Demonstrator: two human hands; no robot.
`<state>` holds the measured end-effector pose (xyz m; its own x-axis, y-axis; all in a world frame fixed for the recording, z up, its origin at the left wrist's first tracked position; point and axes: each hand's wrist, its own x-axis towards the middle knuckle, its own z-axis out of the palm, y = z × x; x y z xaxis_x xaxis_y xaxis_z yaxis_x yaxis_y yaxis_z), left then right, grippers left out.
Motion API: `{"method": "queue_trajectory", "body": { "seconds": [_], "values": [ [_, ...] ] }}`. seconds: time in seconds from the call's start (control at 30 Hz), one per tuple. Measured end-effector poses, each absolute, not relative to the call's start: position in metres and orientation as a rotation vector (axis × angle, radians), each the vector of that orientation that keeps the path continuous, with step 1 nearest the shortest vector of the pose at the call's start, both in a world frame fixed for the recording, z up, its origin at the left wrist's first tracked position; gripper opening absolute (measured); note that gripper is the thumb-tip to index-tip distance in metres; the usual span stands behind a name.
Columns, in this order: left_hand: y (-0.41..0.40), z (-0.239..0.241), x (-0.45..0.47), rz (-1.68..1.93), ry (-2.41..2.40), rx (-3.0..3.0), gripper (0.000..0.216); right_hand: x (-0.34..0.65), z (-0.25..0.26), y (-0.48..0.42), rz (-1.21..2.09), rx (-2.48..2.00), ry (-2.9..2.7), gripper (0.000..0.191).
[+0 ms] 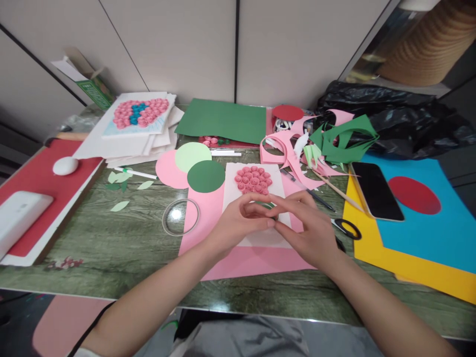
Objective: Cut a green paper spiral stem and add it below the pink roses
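Observation:
My left hand [243, 216] and my right hand [311, 225] meet at the fingertips over a white sheet [232, 186]. Both are closed in a pinch around a small green paper piece [265, 204], mostly hidden by the fingers, so its shape is unclear. Just beyond them, a round cluster of pink rolled-paper flowers [253, 179] sits on the white sheet. Under that sheet lies a larger pink sheet [208, 253]. Left of my left hand is a roll of clear tape [164, 218]. Black-handled scissors [347, 229] lie beside my right hand, partly covered by it.
Green [206, 176], light green and pink paper circles overlap behind the tape. Paper scraps [345, 141], a pencil and a phone [377, 191] lie to the right, near blue and yellow sheets. Farther left are a flower picture [141, 113], cut leaves [119, 206] and a white device [26, 218].

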<state>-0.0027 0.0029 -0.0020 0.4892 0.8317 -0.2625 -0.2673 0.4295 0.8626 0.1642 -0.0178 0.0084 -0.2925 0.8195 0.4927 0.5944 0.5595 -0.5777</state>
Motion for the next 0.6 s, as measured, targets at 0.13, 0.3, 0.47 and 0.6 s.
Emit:
{"method": "queue_trajectory", "body": {
  "seconds": [0.13, 0.3, 0.47, 0.6],
  "values": [
    [0.0023, -0.0005, -0.0014, 0.756, 0.748, 0.849, 0.034, 0.1626, 0.0101, -0.0176, 0.351, -1.126, -2.013, 0.058],
    [0.0013, 0.0013, -0.0007, 0.745, 0.726, 0.859, 0.031, 0.1626, 0.0069, -0.0173, 0.299, -1.126, -2.035, 0.048],
    [0.0005, 0.0022, 0.0002, 0.749, 0.685, 0.869, 0.023, 0.1623, 0.0038, -0.0176, 0.288, -1.104, -2.059, 0.043],
    [0.0009, 0.0010, -0.0002, 0.747, 0.718, 0.835, 0.026, 0.1631, 0.0043, -0.0180, 0.301, -1.112, -2.049, 0.041]
  ]
}}
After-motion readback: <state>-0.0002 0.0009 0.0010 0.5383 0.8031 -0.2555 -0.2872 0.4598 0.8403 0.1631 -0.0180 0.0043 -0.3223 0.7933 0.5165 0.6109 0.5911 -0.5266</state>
